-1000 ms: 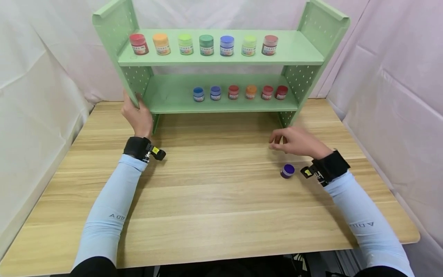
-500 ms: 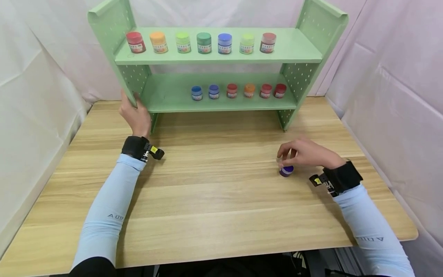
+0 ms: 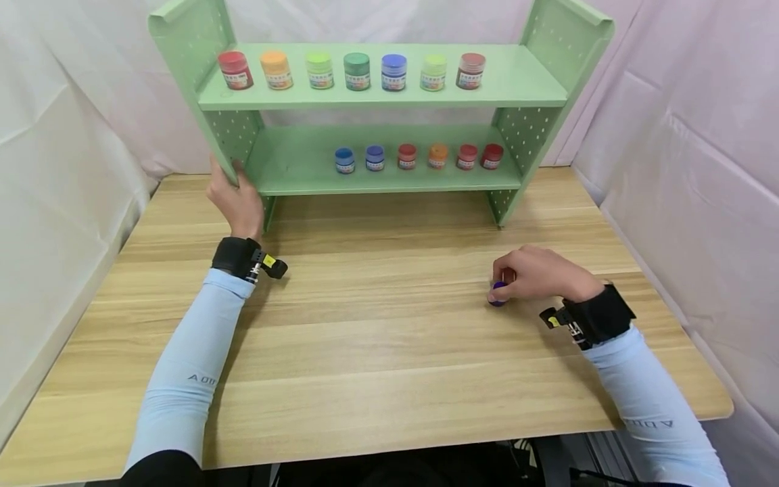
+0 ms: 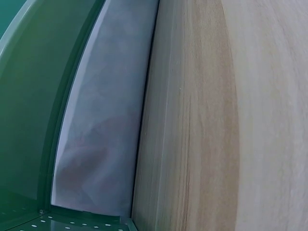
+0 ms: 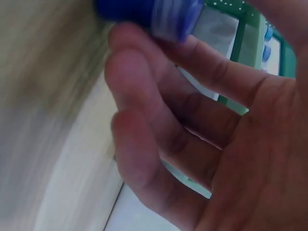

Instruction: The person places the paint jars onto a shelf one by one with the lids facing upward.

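My left hand (image 3: 239, 206) grips the lower left side panel of a green two-tier shelf (image 3: 383, 184), thumb on the inner face and the other fingers mostly hidden behind it. Low over the right part of the wooden table, my right hand (image 3: 541, 274) pinches a small purple-blue paint jar (image 3: 497, 303). Most of that jar is covered by fingers in the head view. Seen from the right wrist, the jar (image 5: 127, 9) sits tilted at the top edge by the fingertips, its pale label turned toward the palm.
On the upper tier stands a row of bigger jars, among them a red jar (image 3: 236, 70) and a dark green jar (image 3: 357, 72). Several smaller jars line the lower tier, with a blue jar (image 3: 344, 161) leftmost. White cloth (image 3: 688, 135) surrounds the table (image 3: 365, 365).
My right hand has come down and back toward me from near the shelf's right foot and taken hold of the purple-blue jar. The left hand keeps its grip on the shelf.
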The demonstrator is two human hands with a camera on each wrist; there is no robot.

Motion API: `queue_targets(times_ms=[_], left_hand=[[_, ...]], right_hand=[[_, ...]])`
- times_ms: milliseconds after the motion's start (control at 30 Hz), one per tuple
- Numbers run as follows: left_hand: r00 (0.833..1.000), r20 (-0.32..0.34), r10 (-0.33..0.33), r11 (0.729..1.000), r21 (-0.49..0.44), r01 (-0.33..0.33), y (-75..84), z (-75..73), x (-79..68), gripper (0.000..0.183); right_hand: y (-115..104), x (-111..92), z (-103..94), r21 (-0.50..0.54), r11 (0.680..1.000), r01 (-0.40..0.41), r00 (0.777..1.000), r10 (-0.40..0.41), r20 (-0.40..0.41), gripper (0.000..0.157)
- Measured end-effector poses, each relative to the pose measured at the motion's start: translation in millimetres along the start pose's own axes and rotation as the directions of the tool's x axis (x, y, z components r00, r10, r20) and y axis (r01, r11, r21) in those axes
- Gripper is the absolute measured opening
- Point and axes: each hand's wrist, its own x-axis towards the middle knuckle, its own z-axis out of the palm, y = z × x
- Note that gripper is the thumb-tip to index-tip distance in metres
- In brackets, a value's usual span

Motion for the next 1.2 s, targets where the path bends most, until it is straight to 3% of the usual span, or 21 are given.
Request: queue_targets(times_ms=[233, 367, 600, 833, 1200], left_hand=[[1.000, 0.006, 0.001, 0.999, 0.033, -0.001, -27.2, 0.5, 5.4, 0.036], [1.000, 0.023, 0.017, 0.999, 0.037, -0.017, -36.0, 0.0, 6.8, 0.036], [0.999, 0.015, 0.045, 0.998, 0.034, -0.045, -37.0, 1.1, 6.5, 0.035], [0.998, 0.020, 0.054, 0.998, 0.009, -0.054, -35.5, 5.6, 7.4, 0.036], [0.999, 0.028, 0.047, 0.998, 0.034, -0.048, -36.3, 1.5, 8.3, 0.035]], right_hand=[[-7, 28, -5.1, -0.028, 0.996, 0.086, 0.996, -0.087, -0.034, 0.015], [-11, 46, -8.2, -0.024, 0.991, 0.134, 0.991, -0.134, -0.026, 0.015], [-22, 76, -15.1, 0.012, 0.985, 0.174, 0.985, -0.174, -0.022, 0.025], [-27, 97, -17.0, 0.012, 0.961, 0.275, 0.959, -0.273, -0.076, 0.042], [-23, 108, -15.4, 0.079, 0.962, 0.260, 0.965, -0.258, -0.042, 0.050]])
